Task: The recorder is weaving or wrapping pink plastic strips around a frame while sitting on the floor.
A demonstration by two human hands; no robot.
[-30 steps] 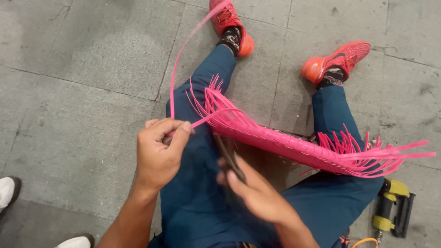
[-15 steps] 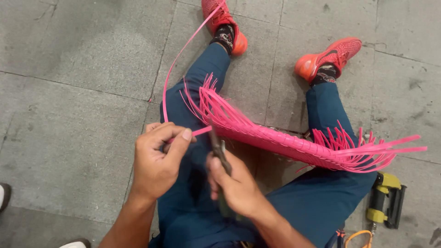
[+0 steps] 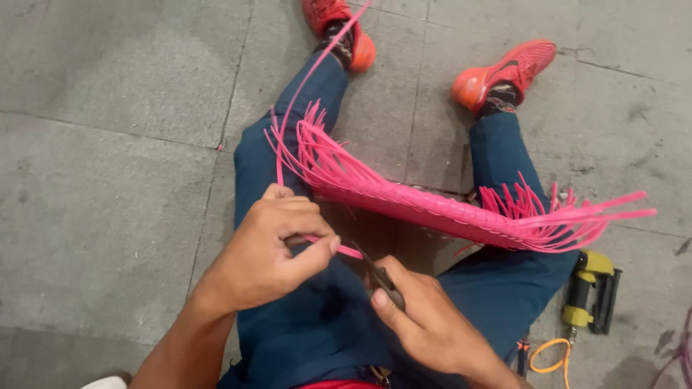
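- While the person sat on the grey paved floor [image 3: 108, 180] with legs spread, the left hand [image 3: 270, 248] sat at centre-left of the frame, its fingers curled shut and pinching a pink plastic strip [image 3: 339, 249] between thumb and forefinger.
- That strip ran up from the pinch towards the top of the frame, past the left knee.
- The right hand [image 3: 425, 317], at lower centre, was closed round a dark tool [image 3: 375, 272]; its tip lay just beside the strip's short end.
- The pink woven panel [image 3: 425, 205] lay across both thighs at mid-frame, with loose strips fanning out at its left and right ends.
- Red shoes [image 3: 504, 68] showed at the top.
- A yellow-and-black power tool [image 3: 591, 292] lay on the floor at lower right, beside an orange cord [image 3: 549, 353].
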